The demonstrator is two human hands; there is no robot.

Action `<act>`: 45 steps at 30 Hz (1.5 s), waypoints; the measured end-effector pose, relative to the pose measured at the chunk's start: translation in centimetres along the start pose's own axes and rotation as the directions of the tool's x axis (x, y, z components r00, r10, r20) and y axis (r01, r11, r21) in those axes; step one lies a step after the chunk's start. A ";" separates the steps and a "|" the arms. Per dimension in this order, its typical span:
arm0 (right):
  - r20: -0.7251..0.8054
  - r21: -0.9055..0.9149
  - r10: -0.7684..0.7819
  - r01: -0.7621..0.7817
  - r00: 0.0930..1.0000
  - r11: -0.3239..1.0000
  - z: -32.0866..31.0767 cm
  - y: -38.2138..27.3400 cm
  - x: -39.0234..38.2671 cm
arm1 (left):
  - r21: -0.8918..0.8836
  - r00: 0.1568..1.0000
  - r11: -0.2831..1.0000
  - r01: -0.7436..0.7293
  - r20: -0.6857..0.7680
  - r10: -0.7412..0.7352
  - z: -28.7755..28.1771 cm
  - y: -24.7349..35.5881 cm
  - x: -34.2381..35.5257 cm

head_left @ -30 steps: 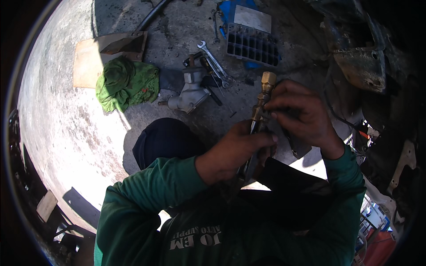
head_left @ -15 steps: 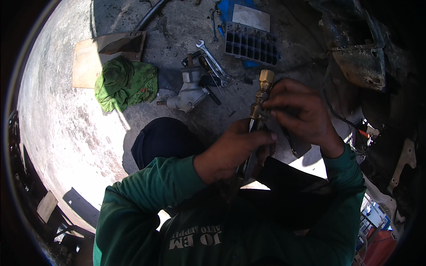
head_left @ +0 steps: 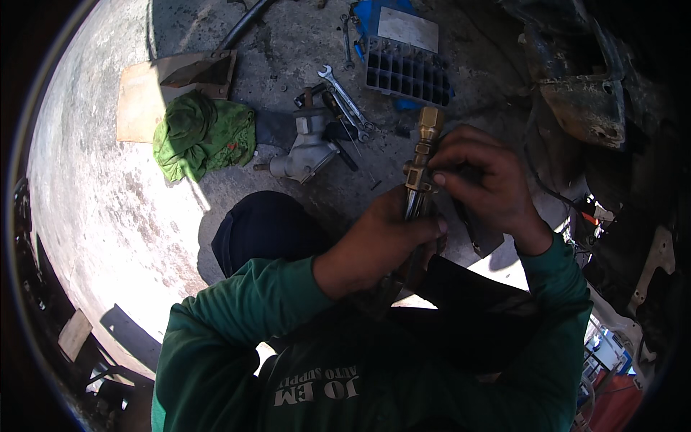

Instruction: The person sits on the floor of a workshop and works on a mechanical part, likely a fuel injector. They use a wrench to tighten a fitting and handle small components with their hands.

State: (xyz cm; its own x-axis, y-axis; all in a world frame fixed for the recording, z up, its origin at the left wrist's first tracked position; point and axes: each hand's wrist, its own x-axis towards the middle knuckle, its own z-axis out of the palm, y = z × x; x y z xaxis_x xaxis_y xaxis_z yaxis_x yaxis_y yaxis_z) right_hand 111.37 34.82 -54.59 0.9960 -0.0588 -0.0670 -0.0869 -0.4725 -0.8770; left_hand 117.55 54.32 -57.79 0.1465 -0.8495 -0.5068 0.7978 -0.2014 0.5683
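Note:
My left hand [head_left: 385,241] is closed round the bright metal shaft of what looks like a gas torch [head_left: 415,178], a long tool with brass fittings and a hex nut at its upper end. It points away from me, tilted slightly right. Thumb and fingers of my right hand [head_left: 482,176] are pinched together at the right side of the brass body, and their tips cover whatever small part they grip. The tool's lower end fades into shadow near my lap.
Left of the tool lie a grey metal housing [head_left: 306,151], wrenches [head_left: 345,101] and a green cloth [head_left: 205,137]. A compartment box [head_left: 407,72] sits farther off. Flat sheet pieces [head_left: 140,101] rest at far left; a worn metal part [head_left: 583,108] stands at far right.
The torch has shifted slightly left and turned a little in my left hand, showing more of the brass body. My right hand has moved slightly left with it.

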 end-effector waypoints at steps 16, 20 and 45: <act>0.020 0.049 0.099 -0.100 0.995 0.994 0.2 -0.2 0.1 | 0.028 1.000 0.999 -0.017 0.001 0.017 -0.2 0.1 -0.2; 0.001 0.047 0.050 -0.050 0.999 0.998 0.3 -0.1 0.2 | 0.016 1.000 0.999 -0.028 -0.001 0.028 -0.1 0.0 -0.2; 0.009 0.059 0.085 -0.085 0.996 0.995 -0.1 0.3 0.0 | 0.093 1.000 0.996 -0.017 0.015 0.015 0.1 0.2 0.0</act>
State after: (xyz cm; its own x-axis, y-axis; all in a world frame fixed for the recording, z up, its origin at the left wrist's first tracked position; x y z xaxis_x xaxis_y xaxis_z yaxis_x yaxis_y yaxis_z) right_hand 111.36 34.61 -54.81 0.9852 -0.0910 -0.1454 -0.1702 -0.4129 -0.8947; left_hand 117.67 54.27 -57.63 0.1498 -0.8599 -0.4880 0.7374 -0.2316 0.6345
